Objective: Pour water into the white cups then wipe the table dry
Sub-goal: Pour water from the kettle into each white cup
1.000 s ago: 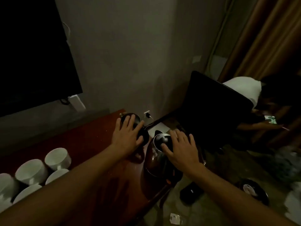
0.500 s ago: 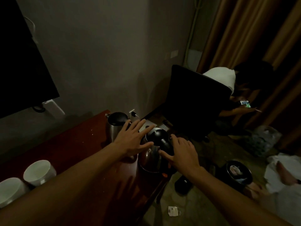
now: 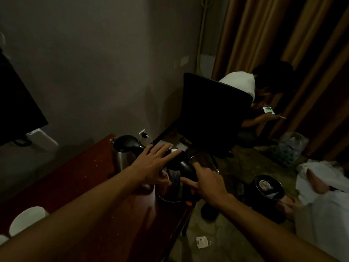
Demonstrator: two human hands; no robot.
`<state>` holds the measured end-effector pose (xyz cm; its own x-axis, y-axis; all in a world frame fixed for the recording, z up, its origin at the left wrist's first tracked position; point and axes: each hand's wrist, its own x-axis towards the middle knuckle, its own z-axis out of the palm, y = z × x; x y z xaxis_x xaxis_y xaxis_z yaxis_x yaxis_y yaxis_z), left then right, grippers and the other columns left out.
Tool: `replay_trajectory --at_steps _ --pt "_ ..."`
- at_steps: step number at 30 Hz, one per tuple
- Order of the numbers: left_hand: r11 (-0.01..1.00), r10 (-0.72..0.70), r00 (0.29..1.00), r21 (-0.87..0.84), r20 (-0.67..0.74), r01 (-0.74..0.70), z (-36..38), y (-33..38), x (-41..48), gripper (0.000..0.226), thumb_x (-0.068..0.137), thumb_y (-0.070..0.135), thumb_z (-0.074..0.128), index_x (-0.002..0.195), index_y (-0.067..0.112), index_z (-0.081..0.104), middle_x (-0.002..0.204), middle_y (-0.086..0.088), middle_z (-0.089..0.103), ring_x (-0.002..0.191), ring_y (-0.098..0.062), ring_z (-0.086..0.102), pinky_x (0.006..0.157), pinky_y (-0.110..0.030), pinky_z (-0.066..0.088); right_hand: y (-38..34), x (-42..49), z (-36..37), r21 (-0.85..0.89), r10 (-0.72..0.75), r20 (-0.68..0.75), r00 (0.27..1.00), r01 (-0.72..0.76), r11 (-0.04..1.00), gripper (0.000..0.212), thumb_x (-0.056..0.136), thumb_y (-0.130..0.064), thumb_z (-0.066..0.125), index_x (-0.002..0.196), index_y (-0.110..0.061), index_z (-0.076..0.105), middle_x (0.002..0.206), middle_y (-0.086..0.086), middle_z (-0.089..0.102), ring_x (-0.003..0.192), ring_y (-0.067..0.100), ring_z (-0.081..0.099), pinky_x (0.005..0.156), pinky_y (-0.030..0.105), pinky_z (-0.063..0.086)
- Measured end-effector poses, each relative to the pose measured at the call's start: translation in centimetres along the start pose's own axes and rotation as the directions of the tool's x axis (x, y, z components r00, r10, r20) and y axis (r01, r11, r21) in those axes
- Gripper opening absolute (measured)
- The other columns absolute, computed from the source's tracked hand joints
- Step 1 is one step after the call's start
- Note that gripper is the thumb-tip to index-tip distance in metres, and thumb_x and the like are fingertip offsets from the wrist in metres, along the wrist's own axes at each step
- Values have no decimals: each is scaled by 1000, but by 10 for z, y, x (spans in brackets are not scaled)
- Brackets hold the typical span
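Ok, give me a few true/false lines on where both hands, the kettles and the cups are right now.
1. Two kettles stand on the red-brown table. True: the near kettle and the far kettle.
2. The left hand reaches over the near kettle's lid, fingers spread. True.
3. The right hand rests on the far kettle. False: it is at the near kettle's black handle.
4. The white cups sit beside the wall outlet. False: they are at the lower left.
5. Water is pouring. False: the kettles stand upright.
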<state>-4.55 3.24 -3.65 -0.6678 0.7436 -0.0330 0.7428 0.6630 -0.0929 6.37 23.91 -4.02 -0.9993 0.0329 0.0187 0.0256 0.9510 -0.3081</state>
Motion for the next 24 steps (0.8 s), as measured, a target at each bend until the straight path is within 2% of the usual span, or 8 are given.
replay_trajectory --at_steps 4,6,8,9,11,14,19,24 --pt "992 92 995 88 26 -94 -2 1 20 128 71 74 69 143 50 -34 166 -5 -11 153 -28 -5 121 -55 1 2 6 -6 17 -50 41 998 49 999 57 92 -59 56 135 -26 41 115 -3 66 94 12 65 62 18 38" --pt "982 137 988 124 64 -144 -4 1 31 130 67 75 71 146 49 -29 166 -6 -10 153 -30 -2 121 -57 5 6 10 -7 20 -87 55 995 86 996 61 92 -59 57 140 -26 38 116 -3 67 96 11 66 59 15 34" --pt "977 162 981 120 109 -174 -7 1 41 130 63 77 72 150 48 -20 167 -6 -9 152 -30 1 121 -58 10 9 14 -10 47 -114 69 991 111 993 66 92 -59 57 144 -26 35 116 -2 69 97 12 67 64 17 44" --pt "978 165 978 110 129 -180 -9 0 45 130 62 78 73 152 46 -16 167 -5 -8 152 -30 2 121 -58 11 10 16 -12 63 -122 79 989 117 991 68 92 -59 57 146 -27 33 117 -1 69 98 13 68 71 24 52" --pt "983 161 974 62 158 -172 -10 -1 50 129 62 76 74 154 45 -10 166 -3 -6 151 -30 5 121 -56 13 14 22 -16 64 -137 97 986 131 989 71 92 -59 58 149 -28 30 119 0 68 100 15 68 82 34 56" --pt "989 143 973 -67 179 -133 -9 -4 53 125 61 69 80 151 48 -4 162 2 6 147 -31 15 117 -54 23 20 32 -20 94 -169 131 977 157 983 73 91 -58 60 150 -28 28 123 3 66 100 19 67 83 37 57" --pt "989 141 967 -74 213 -128 -16 -1 60 125 58 65 85 151 43 4 149 -2 21 129 -31 33 103 -50 42 23 44 -21 211 -217 184 959 177 961 84 87 -57 66 152 -26 23 136 3 59 109 20 65 88 36 57" --pt "987 133 963 -120 233 -107 -20 -2 66 123 55 63 87 148 45 7 142 -3 25 123 -29 35 97 -50 47 29 58 -19 177 -248 205 947 213 961 85 85 -61 65 152 -28 23 135 0 60 106 17 65 87 35 56"
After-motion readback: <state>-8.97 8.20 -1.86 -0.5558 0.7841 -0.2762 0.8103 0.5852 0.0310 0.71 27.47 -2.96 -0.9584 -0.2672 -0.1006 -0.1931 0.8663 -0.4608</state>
